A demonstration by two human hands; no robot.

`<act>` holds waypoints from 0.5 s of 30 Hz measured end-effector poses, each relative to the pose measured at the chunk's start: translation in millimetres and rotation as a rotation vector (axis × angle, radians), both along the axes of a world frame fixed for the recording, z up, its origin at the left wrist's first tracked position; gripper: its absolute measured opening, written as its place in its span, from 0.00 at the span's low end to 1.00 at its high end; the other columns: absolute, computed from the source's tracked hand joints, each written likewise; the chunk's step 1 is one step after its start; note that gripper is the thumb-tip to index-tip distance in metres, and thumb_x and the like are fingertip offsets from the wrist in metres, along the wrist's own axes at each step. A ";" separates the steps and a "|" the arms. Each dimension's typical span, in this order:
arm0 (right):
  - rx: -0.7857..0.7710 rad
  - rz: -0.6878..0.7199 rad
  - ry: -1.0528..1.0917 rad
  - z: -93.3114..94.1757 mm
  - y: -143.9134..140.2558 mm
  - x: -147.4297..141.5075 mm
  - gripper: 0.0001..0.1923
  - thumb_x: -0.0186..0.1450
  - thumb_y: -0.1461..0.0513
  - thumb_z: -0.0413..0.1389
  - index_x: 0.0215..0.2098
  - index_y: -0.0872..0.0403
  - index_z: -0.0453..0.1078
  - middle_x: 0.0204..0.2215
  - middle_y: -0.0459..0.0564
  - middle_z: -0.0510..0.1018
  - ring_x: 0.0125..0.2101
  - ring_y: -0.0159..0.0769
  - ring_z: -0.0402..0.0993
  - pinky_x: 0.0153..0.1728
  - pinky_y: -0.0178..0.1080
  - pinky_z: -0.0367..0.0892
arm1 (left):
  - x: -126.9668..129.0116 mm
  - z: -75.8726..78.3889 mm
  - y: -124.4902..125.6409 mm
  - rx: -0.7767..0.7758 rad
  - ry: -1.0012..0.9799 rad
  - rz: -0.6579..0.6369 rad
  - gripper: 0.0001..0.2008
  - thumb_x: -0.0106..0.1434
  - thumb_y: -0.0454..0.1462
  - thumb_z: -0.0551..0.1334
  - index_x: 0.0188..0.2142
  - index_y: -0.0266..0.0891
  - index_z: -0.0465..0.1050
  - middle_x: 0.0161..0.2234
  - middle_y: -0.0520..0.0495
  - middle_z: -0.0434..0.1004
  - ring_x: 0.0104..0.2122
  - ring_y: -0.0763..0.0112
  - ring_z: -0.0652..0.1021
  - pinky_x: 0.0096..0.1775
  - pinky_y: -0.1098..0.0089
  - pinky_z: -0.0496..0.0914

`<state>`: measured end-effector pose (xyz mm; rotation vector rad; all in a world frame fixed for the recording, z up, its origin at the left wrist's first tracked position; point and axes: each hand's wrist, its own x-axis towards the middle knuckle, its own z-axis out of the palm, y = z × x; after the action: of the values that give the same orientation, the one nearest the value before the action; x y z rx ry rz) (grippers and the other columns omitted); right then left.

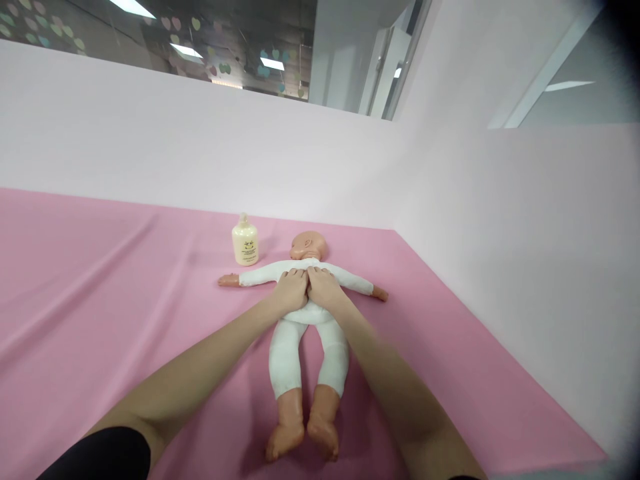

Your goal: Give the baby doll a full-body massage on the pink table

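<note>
A baby doll (285, 353) lies on its back with its feet toward me. Its torso and limbs are white, with bare tan hands and feet, and its head is turned to the left. Both its arms stretch out sideways. On its chest rests my left hand (293, 290), fingers curled in and closed. My right hand (323, 287) lies right beside it, also closed, the two touching at the middle of the chest. My palms are hidden, but nothing shows in either hand. Left of the doll's head stands a pale yellow bottle (245, 245) with printed dark marks.
A pink padded surface (125, 280) with some creases spreads under the doll. White walls (200, 147) rise behind it and along the right. Above the back wall is a window (240, 47) with ceiling lights and heart shapes showing in it.
</note>
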<state>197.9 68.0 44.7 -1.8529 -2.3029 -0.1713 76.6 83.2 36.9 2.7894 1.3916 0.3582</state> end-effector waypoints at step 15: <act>-0.017 -0.006 0.001 -1.6 3.5 1.4 0.15 0.65 0.64 0.43 0.49 0.57 0.62 0.46 0.57 0.71 0.44 0.42 0.66 0.44 0.41 0.60 | -2.9 -0.7 4.4 -0.011 -0.047 -0.011 0.19 0.58 0.34 0.52 0.50 0.36 0.65 0.48 0.39 0.67 0.47 0.58 0.67 0.48 0.60 0.61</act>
<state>199.4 71.5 43.1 -1.8669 -2.3054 -0.1524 73.7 87.6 36.2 2.7606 1.3635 0.4120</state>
